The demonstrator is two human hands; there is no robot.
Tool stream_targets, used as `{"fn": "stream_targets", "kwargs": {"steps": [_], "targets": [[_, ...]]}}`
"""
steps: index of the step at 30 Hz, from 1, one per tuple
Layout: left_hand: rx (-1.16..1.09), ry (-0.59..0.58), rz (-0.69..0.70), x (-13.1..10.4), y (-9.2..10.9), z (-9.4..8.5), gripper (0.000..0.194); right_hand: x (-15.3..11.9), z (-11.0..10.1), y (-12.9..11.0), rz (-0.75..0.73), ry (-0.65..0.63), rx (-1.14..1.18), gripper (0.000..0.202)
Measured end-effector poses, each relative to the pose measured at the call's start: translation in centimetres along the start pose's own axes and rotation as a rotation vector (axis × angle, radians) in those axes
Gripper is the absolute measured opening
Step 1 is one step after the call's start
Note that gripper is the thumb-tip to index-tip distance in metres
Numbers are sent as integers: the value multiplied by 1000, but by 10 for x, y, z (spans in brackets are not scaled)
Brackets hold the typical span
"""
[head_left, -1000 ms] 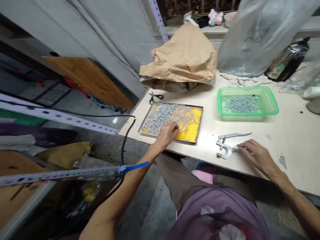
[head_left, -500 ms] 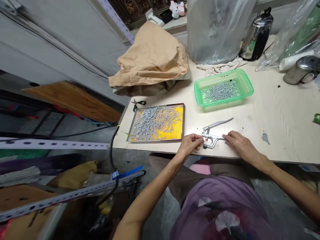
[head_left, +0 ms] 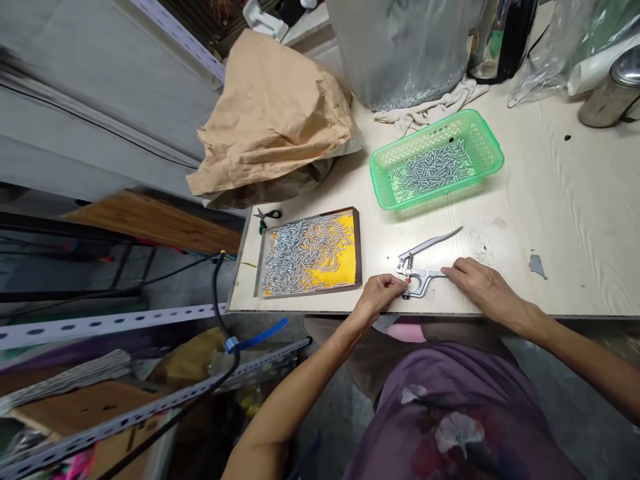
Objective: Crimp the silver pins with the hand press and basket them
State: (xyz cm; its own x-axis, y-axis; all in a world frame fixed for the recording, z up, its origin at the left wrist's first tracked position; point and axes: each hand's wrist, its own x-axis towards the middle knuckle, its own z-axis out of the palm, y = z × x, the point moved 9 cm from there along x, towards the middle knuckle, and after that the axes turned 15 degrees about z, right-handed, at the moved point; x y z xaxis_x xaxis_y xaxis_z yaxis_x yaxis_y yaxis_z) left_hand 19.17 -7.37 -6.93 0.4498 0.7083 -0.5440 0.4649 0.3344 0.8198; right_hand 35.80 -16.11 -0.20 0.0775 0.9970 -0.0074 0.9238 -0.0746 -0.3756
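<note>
Metal pliers (head_left: 423, 267) near tabletop's (head_left: 550, 220) front edge, right hand (head_left: 483, 288) flat on handle, left hand (head_left: 383, 293) pinched at head: likely fingertip nip.

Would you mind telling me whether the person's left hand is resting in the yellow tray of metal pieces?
No, the left hand is at the head of the metal pliers tool on the table, to the right of the yellow tray.

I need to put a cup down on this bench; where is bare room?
Free: the table right of the green basket and right hand. Crowded: the far edge, with paper bag, plastic bag, cloth.
</note>
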Motion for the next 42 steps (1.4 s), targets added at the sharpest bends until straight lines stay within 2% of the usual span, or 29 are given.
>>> {"fn": "stream_targets", "kwargs": {"steps": [11, 18, 21, 25, 30, 32, 36, 42], "targets": [[111, -134, -57, 0, 2, 5, 18, 1, 5, -4, -13, -29, -36, 33], [144, -126, -36, -5, 2, 5, 16, 1, 6, -6, -10, -31, -106, 35], [118, -130, -42, -7, -1, 7, 15, 3, 0, -9, 11, -19, -113, 26], [82, -119, 91, -8, 4, 9, 19, 10, -12, -29, -41, 18, 20, 23], [89, -36, 284, -12, 16, 3, 23, 22, 4, -62, -177, -23, 256, 25], [50, -31, 284, -13, 16, 2, 24, 28, 12, -65, -164, -19, 343, 27], [-115, -45, 169, -14, 6, 5, 33, 36, 17, -61, -91, -14, 533, 22], [-206, 29, 142, -14, 3, 6, 37, 37, 16, -57, -19, -8, 589, 17]]}}
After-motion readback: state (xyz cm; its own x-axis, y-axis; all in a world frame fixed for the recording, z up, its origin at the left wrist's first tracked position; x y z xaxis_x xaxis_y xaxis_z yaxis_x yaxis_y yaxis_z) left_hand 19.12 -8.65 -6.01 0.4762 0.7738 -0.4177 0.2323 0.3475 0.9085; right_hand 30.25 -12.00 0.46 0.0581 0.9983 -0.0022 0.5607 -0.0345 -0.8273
